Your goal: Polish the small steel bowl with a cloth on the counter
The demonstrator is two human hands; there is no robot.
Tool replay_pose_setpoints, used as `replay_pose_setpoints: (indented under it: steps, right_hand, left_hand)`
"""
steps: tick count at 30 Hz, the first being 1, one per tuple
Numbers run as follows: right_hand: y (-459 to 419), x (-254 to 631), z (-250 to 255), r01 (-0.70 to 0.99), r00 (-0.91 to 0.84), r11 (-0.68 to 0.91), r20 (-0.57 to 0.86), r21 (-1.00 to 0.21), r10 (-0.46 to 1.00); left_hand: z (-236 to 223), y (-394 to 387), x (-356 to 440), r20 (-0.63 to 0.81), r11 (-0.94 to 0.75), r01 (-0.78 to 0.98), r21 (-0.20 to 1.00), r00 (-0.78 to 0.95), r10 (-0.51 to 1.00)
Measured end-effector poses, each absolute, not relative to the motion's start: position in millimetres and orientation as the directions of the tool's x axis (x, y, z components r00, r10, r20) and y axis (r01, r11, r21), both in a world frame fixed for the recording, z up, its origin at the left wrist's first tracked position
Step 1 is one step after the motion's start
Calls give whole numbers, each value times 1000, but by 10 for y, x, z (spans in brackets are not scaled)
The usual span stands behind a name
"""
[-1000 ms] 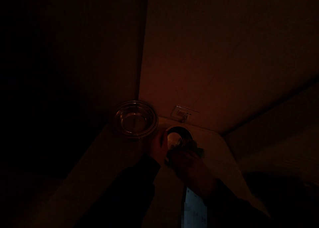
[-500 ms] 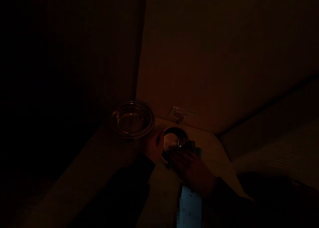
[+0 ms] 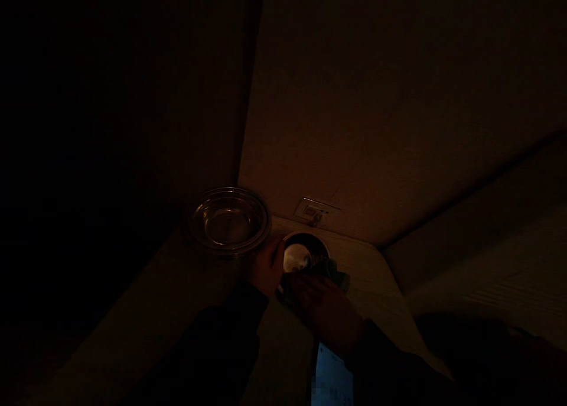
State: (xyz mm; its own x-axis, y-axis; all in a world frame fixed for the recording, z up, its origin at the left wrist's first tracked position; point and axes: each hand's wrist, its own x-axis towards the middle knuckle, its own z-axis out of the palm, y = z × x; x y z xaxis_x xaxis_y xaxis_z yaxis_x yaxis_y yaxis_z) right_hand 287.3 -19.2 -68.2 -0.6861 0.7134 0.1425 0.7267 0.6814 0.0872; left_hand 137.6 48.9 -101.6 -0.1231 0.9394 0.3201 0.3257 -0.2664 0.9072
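The scene is very dark. A round steel bowl (image 3: 297, 256) stands on the table, its shiny inside facing up. My left hand (image 3: 266, 270) grips the bowl's left rim, with the thumb toward the inside. My right hand (image 3: 328, 309) presses a dark greenish cloth (image 3: 338, 278) at the bowl's near right side. Its fingers reach over the near rim, and part of the cloth sticks out to the right. The hand and cloth hide the near part of the bowl.
Stacked wide steel dishes (image 3: 228, 226) stand left of the bowl, by the wall corner. A wall socket (image 3: 316, 210) with something plugged in sits behind the bowl. Below my right wrist lies a lit phone screen (image 3: 333, 375). The pale table (image 3: 381, 288) has a rounded far-right corner.
The view has shifted slightly, so everything sits a little lower and to the left. My right hand has moved slightly with the cloth along the bowl. The left hand keeps its grip.
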Motion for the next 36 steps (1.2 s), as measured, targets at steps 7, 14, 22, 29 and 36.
replay_pose_setpoints:
  steps: [7, 14, 22, 29, 36]
  right_hand:
    - [-223, 2964, -689, 694, -720, 699, 183, 172, 670]
    - [-227, 2918, -767, 732, -675, 668, 270, 132, 687]
    - [-209, 2903, -784, 784, -607, 617, 287, 65, 741]
    - [-248, 3038, -721, 738, -664, 672, 246, 63, 706]
    - [-291, 3098, -688, 731, -664, 681, 269, 41, 697]
  left_hand:
    - [-934, 502, 1394, 254, -228, 195, 954, -126, 959]
    - [-926, 447, 1420, 219, -209, 102, 973, -99, 971]
    - [-1000, 420, 1483, 213, -203, 214, 955, -23, 977]
    - [-996, 418, 1448, 272, -249, 265, 931, -52, 961]
    - [-980, 396, 1466, 283, -261, 280, 924, -39, 958]
